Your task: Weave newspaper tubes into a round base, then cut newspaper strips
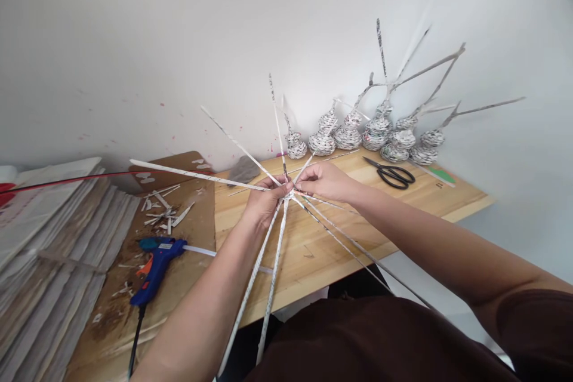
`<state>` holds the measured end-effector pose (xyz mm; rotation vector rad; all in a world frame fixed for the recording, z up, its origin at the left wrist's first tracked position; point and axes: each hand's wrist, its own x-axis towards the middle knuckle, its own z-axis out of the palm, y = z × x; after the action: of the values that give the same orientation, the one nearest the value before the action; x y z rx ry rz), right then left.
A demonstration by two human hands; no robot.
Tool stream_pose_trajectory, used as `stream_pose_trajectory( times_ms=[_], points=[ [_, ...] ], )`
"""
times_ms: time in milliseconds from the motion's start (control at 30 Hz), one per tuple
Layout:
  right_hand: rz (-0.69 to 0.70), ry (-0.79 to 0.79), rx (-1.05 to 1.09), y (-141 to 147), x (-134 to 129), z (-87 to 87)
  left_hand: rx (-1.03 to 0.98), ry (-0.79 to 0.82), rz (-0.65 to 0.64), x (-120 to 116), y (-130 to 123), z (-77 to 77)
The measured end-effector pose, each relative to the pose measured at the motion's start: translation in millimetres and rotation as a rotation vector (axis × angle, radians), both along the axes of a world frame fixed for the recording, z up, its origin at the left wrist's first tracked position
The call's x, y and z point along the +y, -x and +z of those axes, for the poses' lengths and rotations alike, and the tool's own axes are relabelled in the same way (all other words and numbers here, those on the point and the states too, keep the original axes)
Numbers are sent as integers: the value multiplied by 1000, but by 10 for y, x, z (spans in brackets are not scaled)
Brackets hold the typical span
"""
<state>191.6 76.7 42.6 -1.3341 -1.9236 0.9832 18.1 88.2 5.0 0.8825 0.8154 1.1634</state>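
Observation:
Several long rolled-paper sticks (278,250) cross at one centre and spread outward like spokes, above the wooden table. My left hand (267,200) is closed on the crossing from the left, thumb on top. From the right, my right hand (320,181) pinches the sticks close to the same centre, its fingertips almost touching the left thumb. Two of the sticks hang toward my body and others point up and left toward the wall. The fingers hide part of the crossing.
Woven paper gourds (322,141) line the wall behind black scissors (393,175). A blue glue gun (159,268) lies on brown board (197,239) by paper scraps (166,213). Stacked paper (58,268) stands at the left; a grey cloth (244,171) lies behind the hands on the table (299,262).

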Motion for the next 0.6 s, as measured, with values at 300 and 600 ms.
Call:
stream_pose_trajectory(
  times_ms=[300, 600],
  points=[
    [-98, 66, 103, 28, -8, -21, 214, -43, -39, -9, 30, 32],
    [-66, 260, 215, 65, -36, 112, 366, -35, -12, -55, 30, 104]
  ],
)
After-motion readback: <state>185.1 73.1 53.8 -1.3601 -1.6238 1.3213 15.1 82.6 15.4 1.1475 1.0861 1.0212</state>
